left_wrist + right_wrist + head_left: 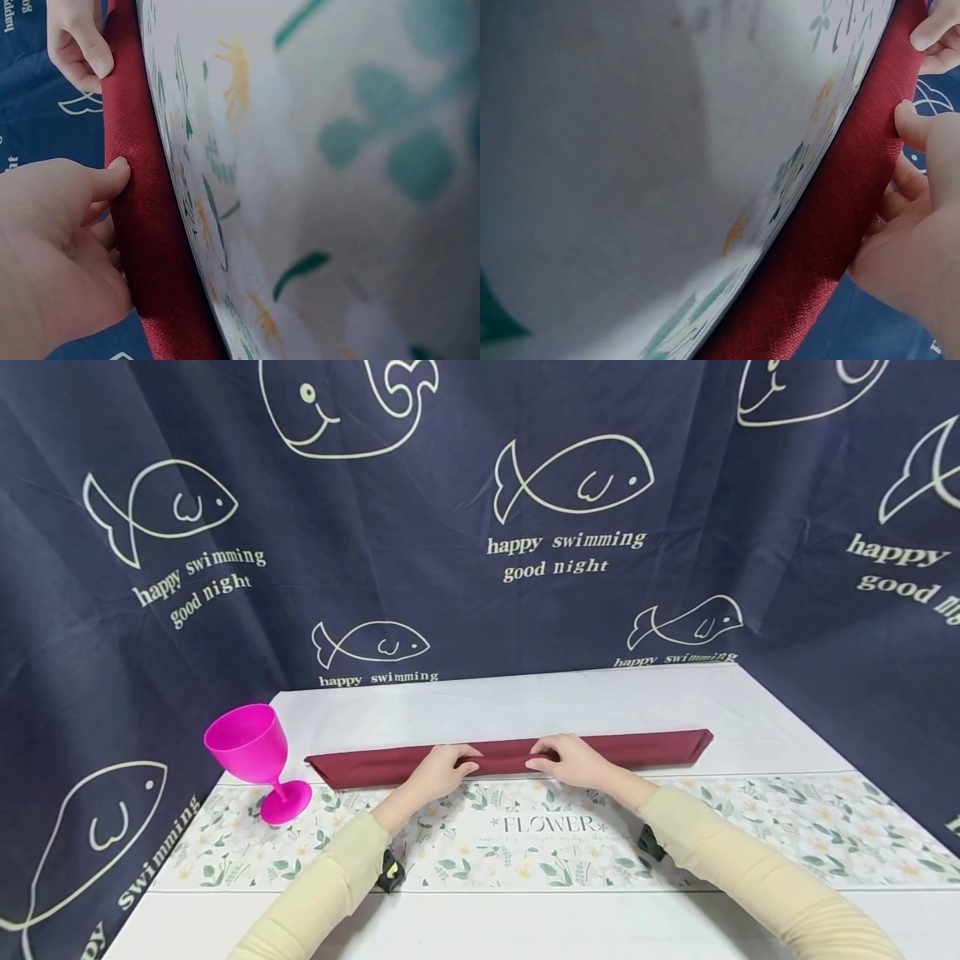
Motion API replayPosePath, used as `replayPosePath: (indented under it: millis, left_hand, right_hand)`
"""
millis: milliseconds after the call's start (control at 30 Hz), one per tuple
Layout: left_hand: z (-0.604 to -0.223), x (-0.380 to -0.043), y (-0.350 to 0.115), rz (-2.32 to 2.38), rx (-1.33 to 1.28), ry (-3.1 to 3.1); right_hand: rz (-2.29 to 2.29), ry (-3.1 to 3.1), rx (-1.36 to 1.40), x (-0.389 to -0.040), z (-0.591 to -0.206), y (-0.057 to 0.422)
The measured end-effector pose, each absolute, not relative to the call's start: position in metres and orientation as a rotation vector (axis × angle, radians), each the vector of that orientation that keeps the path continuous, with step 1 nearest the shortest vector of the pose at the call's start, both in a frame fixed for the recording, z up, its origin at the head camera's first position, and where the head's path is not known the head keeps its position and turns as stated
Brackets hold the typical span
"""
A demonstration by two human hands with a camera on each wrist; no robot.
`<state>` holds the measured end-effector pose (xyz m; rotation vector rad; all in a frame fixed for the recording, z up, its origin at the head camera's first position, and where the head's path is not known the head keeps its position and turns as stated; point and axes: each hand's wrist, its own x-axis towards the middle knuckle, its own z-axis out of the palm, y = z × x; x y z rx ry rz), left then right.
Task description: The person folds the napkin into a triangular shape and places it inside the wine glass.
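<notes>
The dark red cloth [645, 749], apparently folded into a long strip, lies left to right across the counter [555, 706], along the far edge of the floral band [525, 860]. The left grip [442, 768] pinches it near the middle, thumb on the cloth, fingers beyond its far edge; the right grip [576, 760] does likewise, a little to the right. The step looks like folding or rolling; the next move probably calls for both grips working evenly, clear of the pink goblet [247, 745] beside the left end
</notes>
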<state>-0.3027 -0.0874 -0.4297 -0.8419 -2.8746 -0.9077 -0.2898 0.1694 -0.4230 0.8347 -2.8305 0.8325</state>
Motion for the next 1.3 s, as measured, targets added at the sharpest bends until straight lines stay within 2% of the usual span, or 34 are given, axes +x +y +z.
replayPosePath:
  millis: [1033,1300]
  left_hand:
    - [-0.4289,-0.3022,-0.0864,-0.965,-0.851,-2.871]
    - [-0.4279,-0.3016,-0.0875,-0.95,-0.986,-2.8]
  right_hand:
    - [0.897,-2.767,0.884,-0.2896,-0.4223,0.1684]
    - [0.931,-2.737,0.944,-0.2913,-0.4247,0.1681]
